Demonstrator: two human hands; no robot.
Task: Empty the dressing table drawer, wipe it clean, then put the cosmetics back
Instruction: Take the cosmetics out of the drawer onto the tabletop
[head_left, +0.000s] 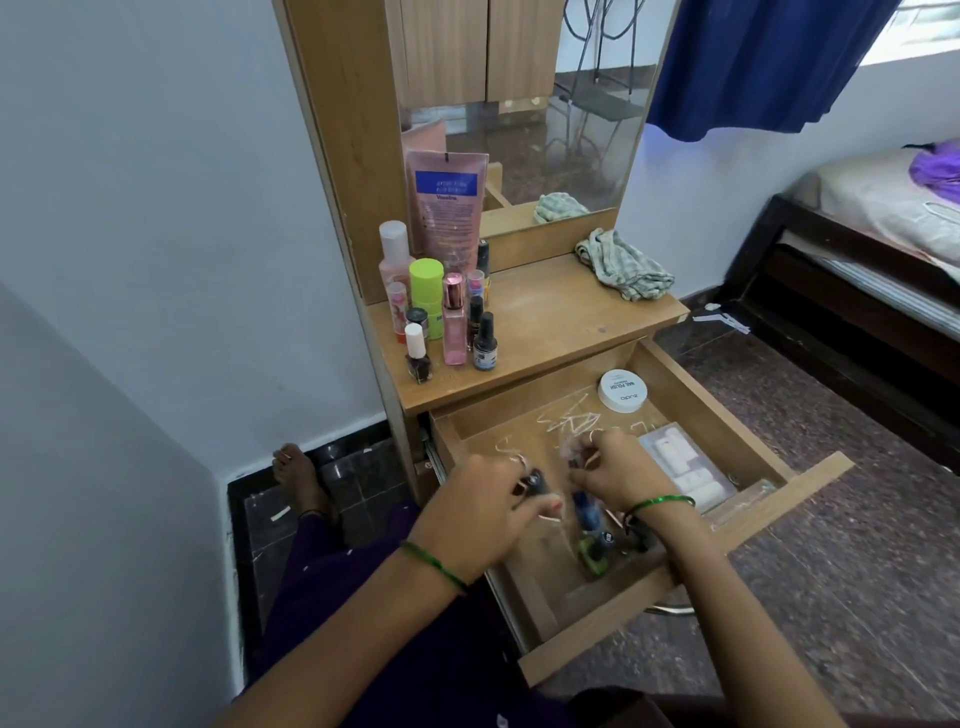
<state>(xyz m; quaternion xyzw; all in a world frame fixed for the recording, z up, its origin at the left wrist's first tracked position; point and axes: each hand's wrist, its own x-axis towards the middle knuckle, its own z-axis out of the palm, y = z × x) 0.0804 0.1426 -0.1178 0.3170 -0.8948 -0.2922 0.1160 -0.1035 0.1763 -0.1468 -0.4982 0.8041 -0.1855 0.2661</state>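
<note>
Because the small bottles (597, 540) lying at the near end of the open drawer (691, 561) look like glass nail polish with smooth rounded bodies, they are probably light but slippery and breakable, so each is best pinched at the cap or neck and lifted singly, not scooped. They lie just below and between the two wrists, not under any fingertip. Slightly farther in, the left hand (483, 514) is curled around a small dark bottle (532, 480), fingers closed on it above the drawer floor. Beside it the right hand (618, 473) pinches something small and dark; blur hides what it is. Beyond the fingers, a clear case (685, 467) of white pieces and a white round tub (622, 391) sit untouched. Farther still, the tabletop (561, 317) holds upright cosmetics (441, 312) at left and a crumpled cloth (626, 265), soft, ready for wiping.
</note>
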